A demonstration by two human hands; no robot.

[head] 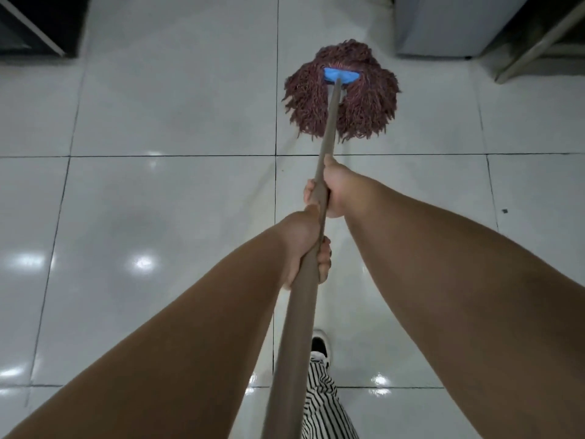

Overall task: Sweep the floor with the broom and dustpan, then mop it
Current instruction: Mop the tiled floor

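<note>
A mop with a dark red string head (pixel 364 99) and a blue clamp (pixel 341 75) lies spread on the glossy white tiled floor (pixel 164 198) ahead of me. Its long tan handle (pixel 294 327) runs back toward me. My right hand (pixel 334 188) grips the handle further down, near the head. My left hand (pixel 304 248) grips it just behind, fingers wrapped round the shaft. No broom or dustpan is in view.
A dark cabinet base (pixel 38 26) stands at the top left. A pale appliance (pixel 443 26) and a metal frame leg (pixel 535 49) stand at the top right. My striped trouser leg and shoe (pixel 321 346) are below the handle. A small dark speck (pixel 504 211) lies on the right tile.
</note>
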